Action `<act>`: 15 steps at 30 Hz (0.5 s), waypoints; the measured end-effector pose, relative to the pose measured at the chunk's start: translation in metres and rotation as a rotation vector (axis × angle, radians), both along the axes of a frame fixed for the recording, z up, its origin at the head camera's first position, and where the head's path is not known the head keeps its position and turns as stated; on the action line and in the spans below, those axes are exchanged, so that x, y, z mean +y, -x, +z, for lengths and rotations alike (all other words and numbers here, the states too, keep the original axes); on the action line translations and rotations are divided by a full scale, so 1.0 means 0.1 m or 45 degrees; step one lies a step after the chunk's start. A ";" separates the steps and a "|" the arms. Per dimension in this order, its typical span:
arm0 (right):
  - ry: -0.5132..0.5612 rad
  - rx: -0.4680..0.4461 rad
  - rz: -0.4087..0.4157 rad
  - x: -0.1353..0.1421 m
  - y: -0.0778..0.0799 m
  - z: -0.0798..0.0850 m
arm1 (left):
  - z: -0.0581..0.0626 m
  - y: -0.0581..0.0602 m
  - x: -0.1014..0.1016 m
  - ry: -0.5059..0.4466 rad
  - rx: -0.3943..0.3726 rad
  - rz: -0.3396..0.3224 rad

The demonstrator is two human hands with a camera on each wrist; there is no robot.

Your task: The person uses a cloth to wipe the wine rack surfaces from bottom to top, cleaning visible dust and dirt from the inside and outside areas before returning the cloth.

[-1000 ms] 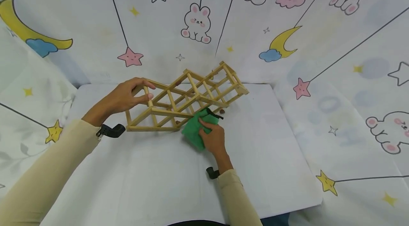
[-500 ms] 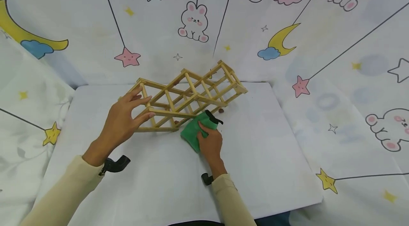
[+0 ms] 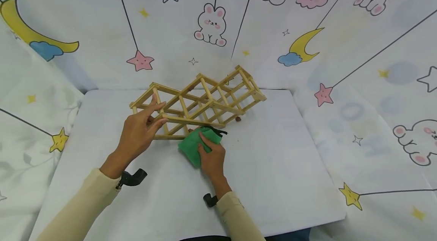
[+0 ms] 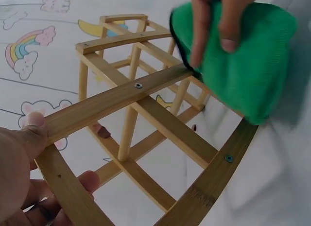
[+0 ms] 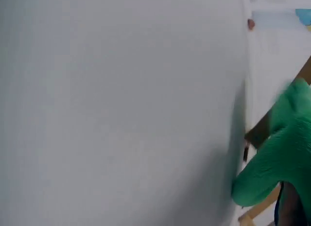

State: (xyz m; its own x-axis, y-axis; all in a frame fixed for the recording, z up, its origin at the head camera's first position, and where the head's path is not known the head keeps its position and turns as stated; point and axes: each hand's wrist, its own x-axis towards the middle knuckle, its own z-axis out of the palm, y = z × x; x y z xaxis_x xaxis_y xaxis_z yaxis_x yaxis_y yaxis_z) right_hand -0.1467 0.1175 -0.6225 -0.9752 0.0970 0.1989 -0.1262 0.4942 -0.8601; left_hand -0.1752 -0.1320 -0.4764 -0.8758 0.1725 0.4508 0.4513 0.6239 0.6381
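Observation:
A wooden lattice rack (image 3: 191, 108) of crossed slats and round dowels stands toward the back of the white table. My left hand (image 3: 138, 127) grips its left end, thumb on a front slat and fingertips behind, as the left wrist view shows. In my right hand (image 3: 213, 157) is a green cloth (image 3: 191, 146) with a black edge, pinched between thumb and fingers. The cloth lies right at the rack's front lower slats. In the left wrist view the cloth (image 4: 262, 56) covers the end of a slat. The right wrist view shows mostly bare tabletop, with the cloth (image 5: 277, 163) at its right edge.
A small brown piece (image 3: 238, 119) lies on the white tabletop (image 3: 280, 165) by the rack's right part. Close behind the table hangs a white curtain (image 3: 102, 25) printed with rabbits, stars and moons. Black wrist cameras (image 3: 134, 177) sit on both wrists.
My left hand has dropped from the rack's upper left dowel to its front slat. My right hand has slid the cloth left and toward me along the front. The rack stays in place.

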 end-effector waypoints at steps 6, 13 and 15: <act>-0.091 -0.187 0.084 -0.02 0.02 0.09 | 0.02 0.02 0.03 0.014 -0.047 -0.028; -0.241 0.155 0.628 -0.35 -0.09 0.36 | 0.02 0.01 -0.01 0.023 -0.007 -0.003; -0.408 0.277 0.634 -0.44 -0.07 0.34 | 0.02 0.01 -0.02 0.019 -0.007 0.001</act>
